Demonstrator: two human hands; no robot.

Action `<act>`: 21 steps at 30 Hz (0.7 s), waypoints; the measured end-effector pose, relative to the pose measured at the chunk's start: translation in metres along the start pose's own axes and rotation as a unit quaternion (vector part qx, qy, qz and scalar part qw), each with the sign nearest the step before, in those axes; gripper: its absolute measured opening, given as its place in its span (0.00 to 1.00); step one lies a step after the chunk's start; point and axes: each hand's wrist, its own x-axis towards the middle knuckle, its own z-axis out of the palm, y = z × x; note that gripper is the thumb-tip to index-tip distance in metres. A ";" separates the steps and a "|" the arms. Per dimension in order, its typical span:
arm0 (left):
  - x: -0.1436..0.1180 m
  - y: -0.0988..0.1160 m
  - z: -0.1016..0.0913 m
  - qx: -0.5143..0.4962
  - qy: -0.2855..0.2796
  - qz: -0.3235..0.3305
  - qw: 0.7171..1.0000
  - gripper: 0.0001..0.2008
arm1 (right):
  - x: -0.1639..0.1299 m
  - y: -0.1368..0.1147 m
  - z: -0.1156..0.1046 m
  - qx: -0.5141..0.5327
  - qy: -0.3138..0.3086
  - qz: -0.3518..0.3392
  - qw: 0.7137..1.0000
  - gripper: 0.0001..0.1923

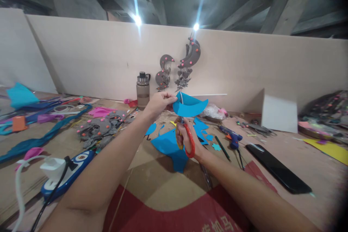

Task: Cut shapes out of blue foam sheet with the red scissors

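We see a blue crescent (190, 106) of foam sheet held up above the bench (312, 166), in front of the back wall. Left hand (159, 102) pinches the crescent's left tip between thumb and fingers. Right hand (186, 138) sits just below the crescent, clenched through the orange handles of the scissors (187, 136); blades point up and meet the crescent's lower edge near its left end. We cannot tell how far the blades are parted.

Directly under the crescent, flat on the bench: a larger blue sheet (168, 146) with cut edges, and small blue offcuts (209, 137) just right of it. Right of the crescent, lower down: a blue glue gun (231, 136), a dark pen (222, 148) beside it, then a black phone (277, 168) lying flat, farther right. Beyond those, a white card (280, 114) stands against the wall, and a yellow sheet (328, 149) lies at the far right.

Left of the crescent: a grey bottle (143, 90) upright by the wall, a heap of grey foam shapes (99, 128) with pink dots, and blue strips (40, 139) trailing farther left. Above and behind the crescent, grey moon hangings (187, 59) hang on the wall. Nearest us, left of the arms, a blue-and-white device (73, 166) with a white cable.
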 end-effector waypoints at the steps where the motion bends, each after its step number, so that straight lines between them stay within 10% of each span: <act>1: 0.000 0.000 0.001 -0.002 0.001 -0.001 1.000 0.10 | 0.000 0.000 0.000 0.003 0.004 0.002 1.000 0.22; 21: -0.002 0.002 0.006 -0.024 0.006 -0.031 0.999 0.07 | 0.000 0.006 -0.002 0.002 0.017 0.007 1.000 0.20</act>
